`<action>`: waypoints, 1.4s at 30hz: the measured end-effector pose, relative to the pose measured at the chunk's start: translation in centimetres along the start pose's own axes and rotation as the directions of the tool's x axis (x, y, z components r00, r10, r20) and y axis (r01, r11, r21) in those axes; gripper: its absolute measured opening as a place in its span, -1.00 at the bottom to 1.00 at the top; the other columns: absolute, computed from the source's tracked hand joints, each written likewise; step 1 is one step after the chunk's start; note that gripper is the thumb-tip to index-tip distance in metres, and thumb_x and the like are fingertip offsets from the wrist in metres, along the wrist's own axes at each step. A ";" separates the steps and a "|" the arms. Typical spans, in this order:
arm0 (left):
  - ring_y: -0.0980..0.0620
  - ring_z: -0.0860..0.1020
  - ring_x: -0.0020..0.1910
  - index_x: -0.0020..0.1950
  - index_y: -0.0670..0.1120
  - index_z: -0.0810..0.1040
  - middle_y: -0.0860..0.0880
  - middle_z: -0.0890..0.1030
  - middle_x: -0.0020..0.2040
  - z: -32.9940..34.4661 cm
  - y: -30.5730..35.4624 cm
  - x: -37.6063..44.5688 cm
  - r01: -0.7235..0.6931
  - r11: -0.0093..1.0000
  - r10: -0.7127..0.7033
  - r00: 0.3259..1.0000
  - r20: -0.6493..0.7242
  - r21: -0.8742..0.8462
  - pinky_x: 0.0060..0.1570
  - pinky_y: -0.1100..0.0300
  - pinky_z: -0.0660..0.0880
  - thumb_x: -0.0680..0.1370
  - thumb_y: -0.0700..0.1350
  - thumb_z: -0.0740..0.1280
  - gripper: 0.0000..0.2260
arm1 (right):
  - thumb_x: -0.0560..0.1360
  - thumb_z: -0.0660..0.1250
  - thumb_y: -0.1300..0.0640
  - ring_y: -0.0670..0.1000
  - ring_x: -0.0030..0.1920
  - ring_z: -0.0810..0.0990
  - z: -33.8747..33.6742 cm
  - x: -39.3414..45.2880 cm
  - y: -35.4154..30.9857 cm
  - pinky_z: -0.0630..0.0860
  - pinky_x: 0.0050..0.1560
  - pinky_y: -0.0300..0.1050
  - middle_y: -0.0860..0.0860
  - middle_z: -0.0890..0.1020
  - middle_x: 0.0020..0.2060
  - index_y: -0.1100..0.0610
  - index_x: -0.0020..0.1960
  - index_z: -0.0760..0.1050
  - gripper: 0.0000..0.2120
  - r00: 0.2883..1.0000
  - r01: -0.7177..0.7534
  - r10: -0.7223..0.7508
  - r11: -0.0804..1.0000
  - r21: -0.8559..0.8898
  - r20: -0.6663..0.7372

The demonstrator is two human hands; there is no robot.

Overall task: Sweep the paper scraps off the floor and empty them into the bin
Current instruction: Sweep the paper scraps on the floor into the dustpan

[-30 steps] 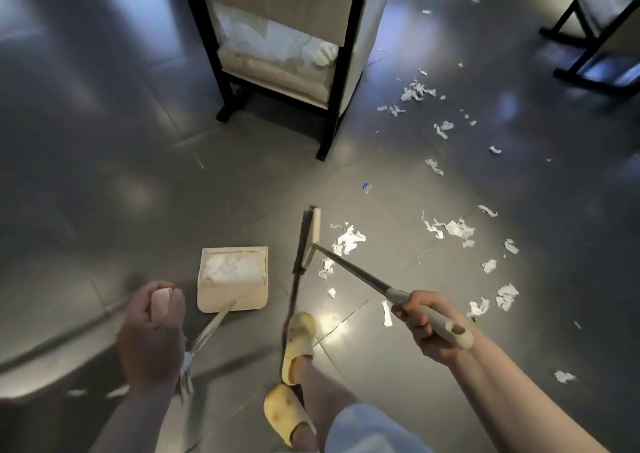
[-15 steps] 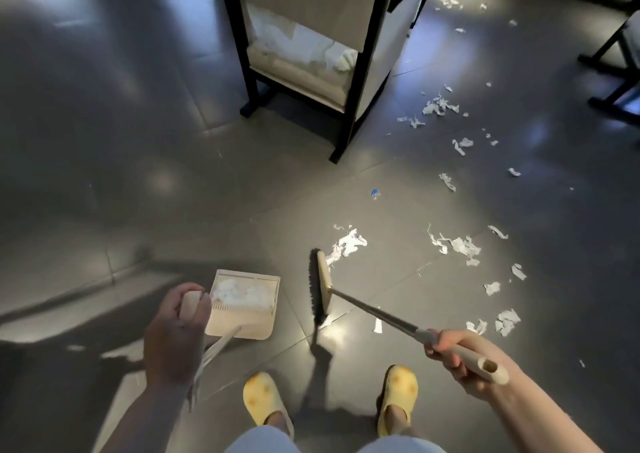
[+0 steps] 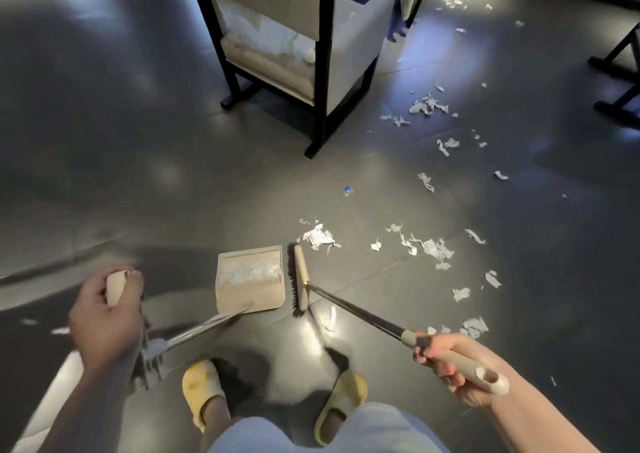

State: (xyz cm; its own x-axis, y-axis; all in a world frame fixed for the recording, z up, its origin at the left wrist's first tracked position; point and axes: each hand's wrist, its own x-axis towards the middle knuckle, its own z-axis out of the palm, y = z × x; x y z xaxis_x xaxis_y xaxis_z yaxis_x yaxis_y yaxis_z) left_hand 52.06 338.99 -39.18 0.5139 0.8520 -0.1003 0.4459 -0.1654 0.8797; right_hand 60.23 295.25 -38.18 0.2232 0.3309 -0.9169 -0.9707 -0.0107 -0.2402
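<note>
My right hand (image 3: 446,359) grips the broom (image 3: 300,277), left hand (image 3: 104,317) the dustpan (image 3: 250,298) handle. Nearest paper scraps (image 3: 318,237) lie beyond the broom head, away from the pan.

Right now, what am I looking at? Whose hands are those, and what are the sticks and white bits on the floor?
This picture comes from a camera worn on a person's head, looking down, so you see their own hands and yellow slippers. The left hand holds the long handle of a dustpan, which sits on the floor with white scraps already inside. The right hand holds the handle of a broom, whose head stands right beside the dustpan. The white bits are torn paper scraps scattered over the dark tiled floor, mostly to the right. Further away stands a black-framed chair. The person is sweeping the scraps up.
</note>
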 end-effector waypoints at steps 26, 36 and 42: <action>-0.05 0.45 -0.62 -0.03 0.02 0.58 -0.18 0.52 -0.31 5.5 5.3 -9.1 -0.024 1.000 0.024 0.999 0.025 -0.019 -0.74 0.14 0.18 0.56 -0.13 0.35 -0.95 | 0.43 0.13 0.37 -0.12 -0.64 0.34 -2.8 2.6 -7.2 0.22 -0.72 -0.37 0.03 0.46 -0.35 0.15 -0.09 0.37 -0.84 0.986 0.157 -0.164 0.975 -0.158 -0.033; -0.10 0.46 -0.44 -0.08 0.16 0.57 -0.13 0.54 -0.26 5.0 5.9 -3.5 -0.079 0.997 0.079 0.995 0.065 -0.005 -0.66 0.09 0.29 0.56 -0.11 0.39 -0.86 | 0.43 0.17 0.34 -0.16 -0.69 0.40 3.8 7.5 -11.6 0.27 -0.74 -0.41 0.03 0.46 -0.43 0.19 -0.27 0.39 -0.87 0.997 0.051 -0.050 0.999 0.010 -0.059; -0.17 0.52 -0.30 -0.02 0.13 0.57 -0.04 0.57 -0.23 8.6 7.2 1.2 -0.091 0.996 0.085 0.976 0.198 0.024 -0.20 0.05 0.53 0.55 -0.10 0.39 -0.89 | 0.38 0.20 0.42 -0.06 -0.76 0.36 3.2 6.8 -12.2 0.23 -0.74 -0.42 0.09 0.45 -0.61 0.27 -0.26 0.43 -0.90 0.943 0.084 -0.077 0.996 0.008 -0.323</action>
State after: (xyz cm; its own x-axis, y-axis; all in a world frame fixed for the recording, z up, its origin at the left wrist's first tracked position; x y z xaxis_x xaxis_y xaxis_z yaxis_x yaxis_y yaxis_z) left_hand 62.16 334.56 -37.00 0.6848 0.7195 -0.1157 0.4148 -0.2542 0.8737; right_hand 73.31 300.64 -40.42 0.3144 0.0082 -0.9493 -0.9491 0.0242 -0.3141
